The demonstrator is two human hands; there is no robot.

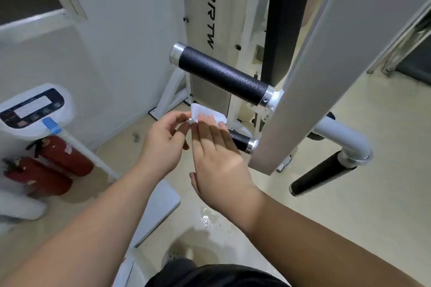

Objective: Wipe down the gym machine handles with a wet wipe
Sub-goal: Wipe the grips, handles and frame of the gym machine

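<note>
Spreading thin white wet wipe point(206, 113) – left hand point(163, 140) pinches its edge, right hand point(219, 161) lies flat, fingers straight against it. Long black textured cylindrical handle point(221, 74) at 1 o'clock from wipe – best wrap fully, then twist along whole length.

handle point(221, 74): black pebbled matt sleeve, polished metal end caps | wipe point(210, 115): thin white cloth-like sheet

Open floor point(349, 109) right of machine arm point(310, 72)

We see a glossy cream floor point(349, 216); two red fire extinguishers point(63, 155) sit on it at left, clear water droplets point(207, 216) near its middle.
</note>
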